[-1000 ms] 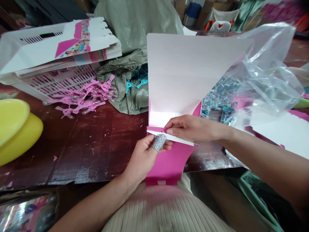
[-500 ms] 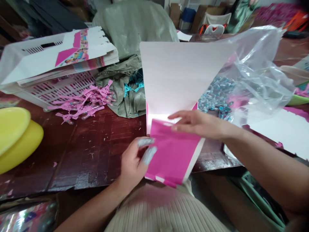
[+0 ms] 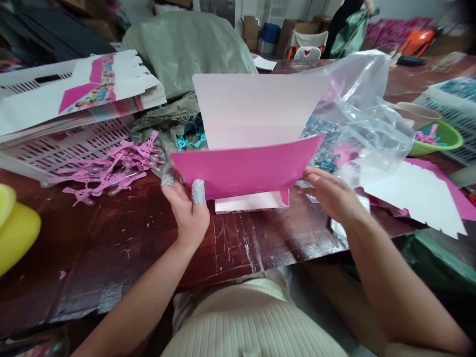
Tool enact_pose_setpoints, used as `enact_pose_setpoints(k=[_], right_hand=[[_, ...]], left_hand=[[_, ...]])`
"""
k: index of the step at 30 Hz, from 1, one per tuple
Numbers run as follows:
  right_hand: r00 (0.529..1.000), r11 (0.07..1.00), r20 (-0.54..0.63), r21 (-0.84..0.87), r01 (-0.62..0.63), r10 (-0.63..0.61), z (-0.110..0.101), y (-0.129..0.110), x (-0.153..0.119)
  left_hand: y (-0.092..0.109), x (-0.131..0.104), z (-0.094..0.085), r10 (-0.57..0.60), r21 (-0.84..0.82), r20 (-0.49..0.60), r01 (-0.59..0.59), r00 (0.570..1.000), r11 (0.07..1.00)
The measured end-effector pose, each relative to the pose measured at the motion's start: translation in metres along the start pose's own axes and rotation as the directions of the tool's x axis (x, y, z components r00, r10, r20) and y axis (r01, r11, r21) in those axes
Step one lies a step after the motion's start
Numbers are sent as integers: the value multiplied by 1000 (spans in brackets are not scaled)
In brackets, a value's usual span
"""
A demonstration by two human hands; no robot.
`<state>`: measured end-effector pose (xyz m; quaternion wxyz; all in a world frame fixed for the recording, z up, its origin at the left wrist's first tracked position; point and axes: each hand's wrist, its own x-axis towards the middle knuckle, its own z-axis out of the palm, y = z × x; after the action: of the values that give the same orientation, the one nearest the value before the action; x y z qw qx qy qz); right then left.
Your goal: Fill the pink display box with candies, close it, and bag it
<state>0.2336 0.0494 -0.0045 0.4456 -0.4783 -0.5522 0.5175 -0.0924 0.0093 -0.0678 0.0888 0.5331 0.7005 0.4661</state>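
A pink card sheet [image 3: 249,168] is held level across the front of an open box [image 3: 256,109], whose tall white lid stands up behind it. The box's low front wall, white inside with pink ends, shows beneath the sheet on the dark red table [image 3: 148,238]. My left hand [image 3: 186,203], with grey wraps on thumb and finger, is closed on the sheet's left end, thumb in front. At the right end my right hand [image 3: 330,193] grips the sheet's edge, its fingertips partly hidden behind it.
Pink plastic pieces [image 3: 115,166] lie before a white basket [image 3: 74,144] topped with printed card. Yellow bowls [image 3: 18,233] stand at the left. A clear plastic bag [image 3: 368,114], white card [image 3: 416,193] and green bowl [image 3: 442,136] are on the right. A person [image 3: 344,25] stands far back.
The pink sheet has risen from near the table edge to in front of the lid and turned lengthwise. My left hand moved up and left, my right hand to the sheet's right end.
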Motion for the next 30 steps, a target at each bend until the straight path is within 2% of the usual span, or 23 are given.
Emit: enact_pose_setpoints(k=[2, 4, 6, 8, 10, 13, 16, 18, 20, 22, 26, 28, 30], right_hand=[[996, 993, -61, -96, 63, -69, 0, 22, -1], [991, 988, -96, -132, 77, -90, 2, 44, 1], [989, 990, -122, -121, 73, -88, 4, 63, 3], [985, 989, -144, -126, 72, -90, 4, 77, 4], [980, 987, -170, -139, 82, -105, 2, 86, 3], [961, 982, -236, -157, 107, -142, -6, 100, 1], [945, 981, -295, -166, 96, -143, -16, 113, 0], [946, 982, -296, -166, 86, -133, -22, 117, -2], [941, 983, -311, -163, 89, -137, -27, 115, -4], [923, 979, -355, -184, 87, -149, -30, 108, -7], [901, 969, -404, -237, 67, -161, -37, 100, -14], [911, 967, -382, -246, 61, -154, -39, 106, -17], [927, 964, -345, -261, 54, -146, -39, 117, -19]], left_hand=[[12, 11, 4, 125, -262, -24, -127, 992, 957], [20, 15, 4, 185, -395, 18, -163, 983, 904], [23, 12, 2, 159, -406, 135, -92, 978, 909], [23, 7, 2, 113, -432, 202, -15, 973, 902], [22, 1, 9, 108, -499, 155, -16, 982, 866], [19, -10, 31, 140, -564, 19, -105, 990, 819], [12, -24, 54, 137, -560, 44, -89, 990, 824], [10, -34, 61, 127, -541, 76, -66, 989, 839], [12, -41, 61, 132, -527, 71, -75, 989, 846], [19, -44, 57, 181, -532, 17, -145, 983, 835], [36, -42, 53, 306, -535, -108, -315, 946, 784], [37, -44, 56, 265, -528, -108, -281, 958, 801], [29, -50, 60, 172, -519, -69, -183, 983, 835]])
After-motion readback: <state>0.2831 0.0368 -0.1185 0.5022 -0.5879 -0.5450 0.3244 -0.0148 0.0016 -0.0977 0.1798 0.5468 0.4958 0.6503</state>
